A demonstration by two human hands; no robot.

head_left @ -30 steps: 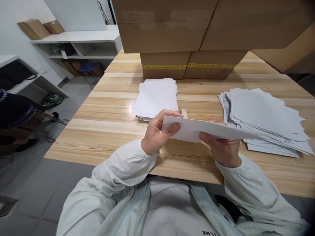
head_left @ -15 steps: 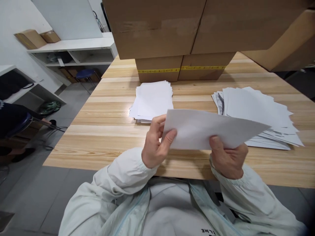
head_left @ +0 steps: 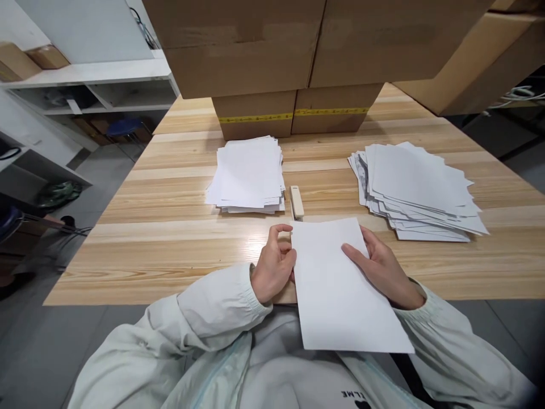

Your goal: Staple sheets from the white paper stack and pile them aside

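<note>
White paper [head_left: 336, 295], one sheet or a thin set, is held upright lengthwise over the table's front edge. My right hand [head_left: 385, 270] grips its right edge, thumb on top and fingers behind. My left hand [head_left: 275, 264] is closed at the left edge, curled fingers and thumb against the paper. Just beyond the sheet's top edge lies a cream stapler [head_left: 296, 203]. A stack of white paper [head_left: 249, 173] sits to the stapler's left. On the right is a looser, fanned pile of paper [head_left: 419, 184], with a printed picture showing at its left side.
Cardboard boxes [head_left: 255, 111] with yellow tape stand stacked at the back of the wooden table [head_left: 140, 233]. Another carton [head_left: 464, 68] is at the back right. To the left are white shelves [head_left: 114, 71], a blue stool [head_left: 125, 128] and part of a seated person's legs and feet.
The paper has turned from lying crosswise to lengthwise and come lower, toward my body. My right hand has shifted to its right edge. The stapler, hidden before, now shows.
</note>
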